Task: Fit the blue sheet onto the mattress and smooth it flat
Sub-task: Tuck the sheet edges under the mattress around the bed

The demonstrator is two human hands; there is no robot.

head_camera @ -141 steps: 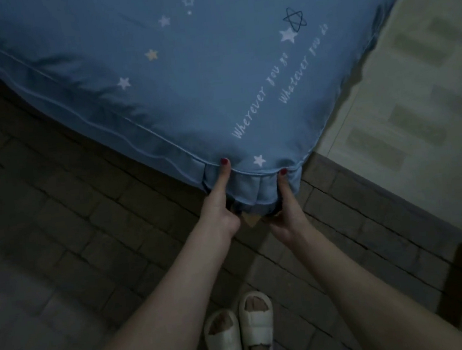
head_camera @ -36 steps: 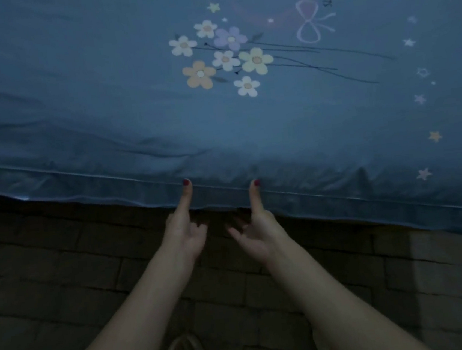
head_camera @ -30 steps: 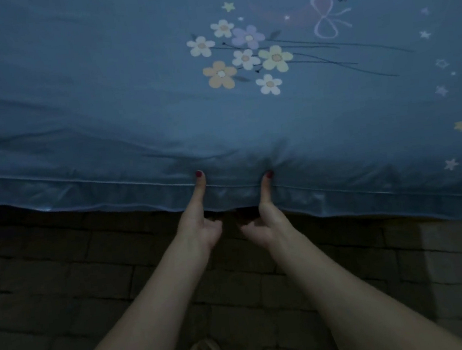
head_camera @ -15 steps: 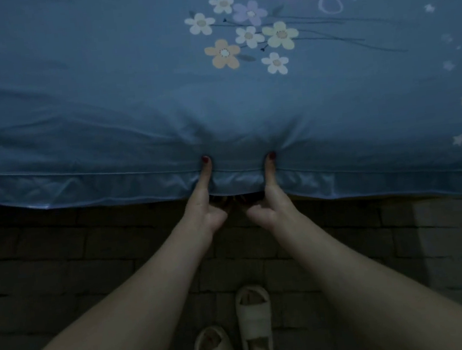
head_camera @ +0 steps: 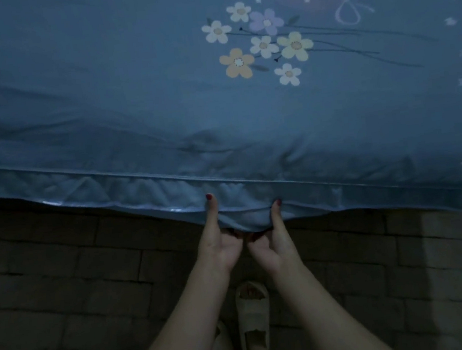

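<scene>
Left hand [head_camera: 219, 250] and right hand [head_camera: 274, 248], side by side at lower centre, each pinch the sheet [head_camera: 130, 99] hem. The sheet fills the upper frame, its edge running left-right, dipping rightward; brick floor [head_camera: 64, 278] lies open below.

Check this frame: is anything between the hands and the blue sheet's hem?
Nothing visible is. The left hand and the right hand both already pinch the hem of the blue sheet, thumbs on its outer face. Below it only the brick floor shows.
</scene>
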